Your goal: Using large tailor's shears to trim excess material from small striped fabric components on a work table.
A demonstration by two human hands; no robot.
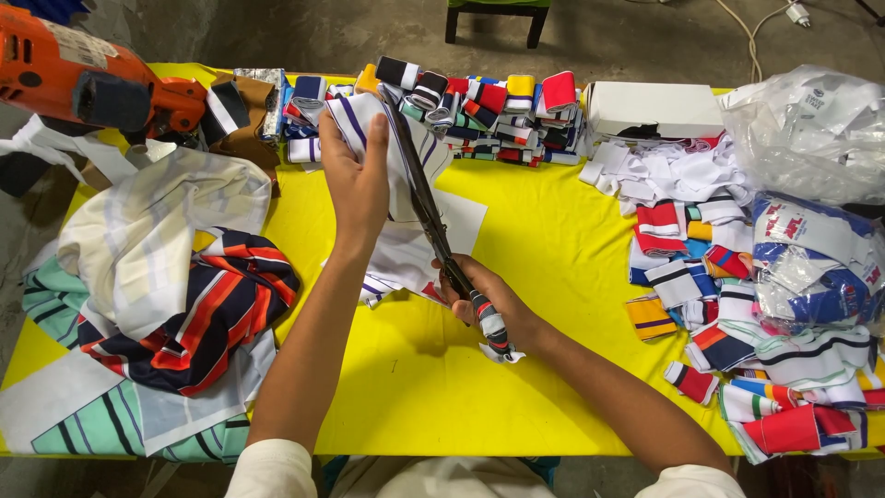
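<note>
My left hand (355, 180) is raised over the yellow table (544, 277), gripping a piece of white fabric with purple stripes (369, 115). My right hand (484, 300) is closed on the taped handles of a large pair of dark scissors (426, 198). The long blades run up and away along the edge of the striped fabric, right beside my left hand. More white cloth (406, 258) hangs and lies under the scissors.
Folded striped collar pieces are stacked at the back (489, 111) and scattered at the right (737, 323). A white box (654, 109) and clear plastic bags (811, 129) sit at the back right. A heap of striped cloth (175, 295) and an orange power tool (83, 78) lie left.
</note>
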